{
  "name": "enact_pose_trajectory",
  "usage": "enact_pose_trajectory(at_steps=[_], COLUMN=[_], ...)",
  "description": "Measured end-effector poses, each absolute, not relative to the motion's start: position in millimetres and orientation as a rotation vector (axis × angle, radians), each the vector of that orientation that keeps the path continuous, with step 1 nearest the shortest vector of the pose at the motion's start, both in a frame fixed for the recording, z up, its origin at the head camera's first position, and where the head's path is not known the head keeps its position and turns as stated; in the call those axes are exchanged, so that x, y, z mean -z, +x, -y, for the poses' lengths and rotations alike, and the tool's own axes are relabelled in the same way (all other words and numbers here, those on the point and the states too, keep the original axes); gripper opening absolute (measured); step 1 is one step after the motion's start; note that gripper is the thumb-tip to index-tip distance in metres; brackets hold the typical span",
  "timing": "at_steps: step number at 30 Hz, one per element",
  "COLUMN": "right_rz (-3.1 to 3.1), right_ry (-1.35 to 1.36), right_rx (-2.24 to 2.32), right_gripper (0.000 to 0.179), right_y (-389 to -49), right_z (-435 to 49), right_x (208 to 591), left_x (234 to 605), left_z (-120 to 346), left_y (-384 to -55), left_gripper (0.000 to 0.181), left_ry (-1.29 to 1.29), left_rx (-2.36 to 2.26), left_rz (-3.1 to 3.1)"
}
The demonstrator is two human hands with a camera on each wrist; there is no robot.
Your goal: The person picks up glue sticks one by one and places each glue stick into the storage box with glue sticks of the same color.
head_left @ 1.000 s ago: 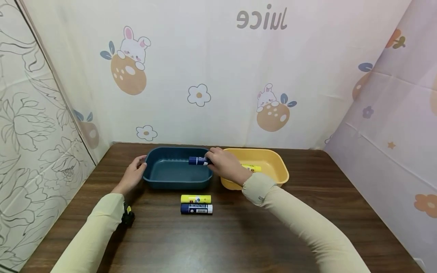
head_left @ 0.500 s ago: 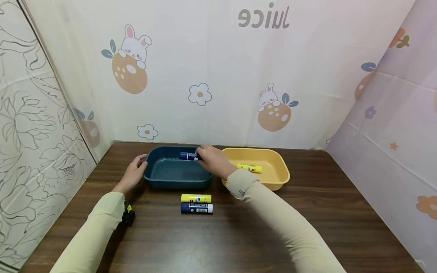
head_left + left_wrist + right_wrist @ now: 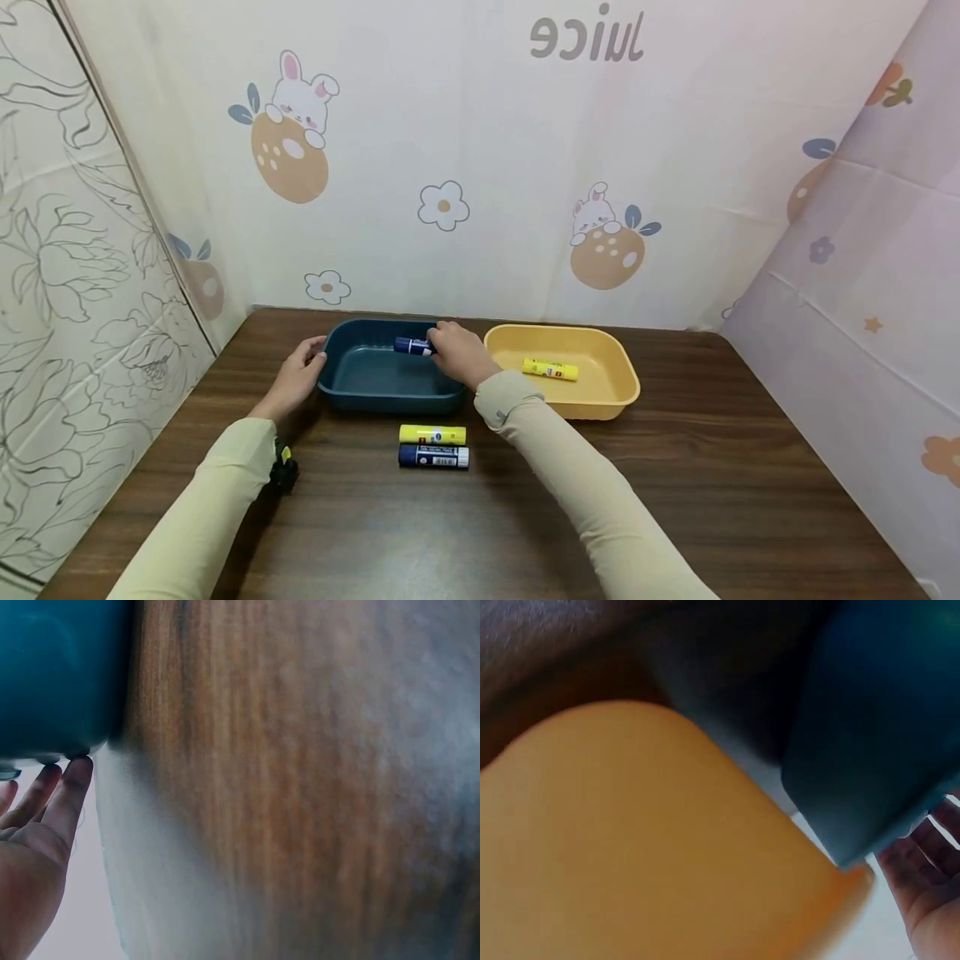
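My right hand [image 3: 461,354] grips one end of a navy glue stick [image 3: 411,346] over the right part of a dark teal tray [image 3: 390,403]. The fingers hide the stick's right end. In the right wrist view, the right hand [image 3: 930,892] shows at the right edge, partly behind the tray's wall [image 3: 877,750]; the stick is hidden there. My left hand [image 3: 295,377] touches the teal tray's left side. In the left wrist view, straight fingers [image 3: 69,796] rest their tips against the tray's wall [image 3: 60,675].
A yellow tray [image 3: 600,410] stands right of the teal one, with a yellow glue stick [image 3: 551,370] in it. In front lie another yellow glue stick [image 3: 432,434] and a navy one with a white end [image 3: 433,456], side by side on the wooden table [image 3: 360,533].
My right hand has moved left with the navy glue stick, from near the gap between the trays into the teal tray's area. The left hand stays at the teal tray's side.
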State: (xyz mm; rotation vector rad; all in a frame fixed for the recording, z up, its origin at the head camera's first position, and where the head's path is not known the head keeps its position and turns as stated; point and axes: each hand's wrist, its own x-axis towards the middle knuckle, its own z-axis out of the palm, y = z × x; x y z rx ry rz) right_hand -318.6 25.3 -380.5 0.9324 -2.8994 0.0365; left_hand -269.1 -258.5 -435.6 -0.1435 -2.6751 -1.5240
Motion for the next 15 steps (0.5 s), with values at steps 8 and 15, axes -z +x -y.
enact_pose_trajectory(at_steps=[8, 15], right_rz=[2.935, 2.946], right_ry=[0.893, 0.880], right_rx=[-0.027, 0.026], right_gripper=[0.020, 0.022], right_y=[-323, -326], right_z=[-23, -20], right_x=[395, 405], left_x=[435, 437], left_z=[258, 259], left_y=[-271, -270], left_gripper=[0.049, 0.048], left_ry=[-0.144, -0.126], left_rx=[1.511, 1.506], left_rz=[2.683, 2.683])
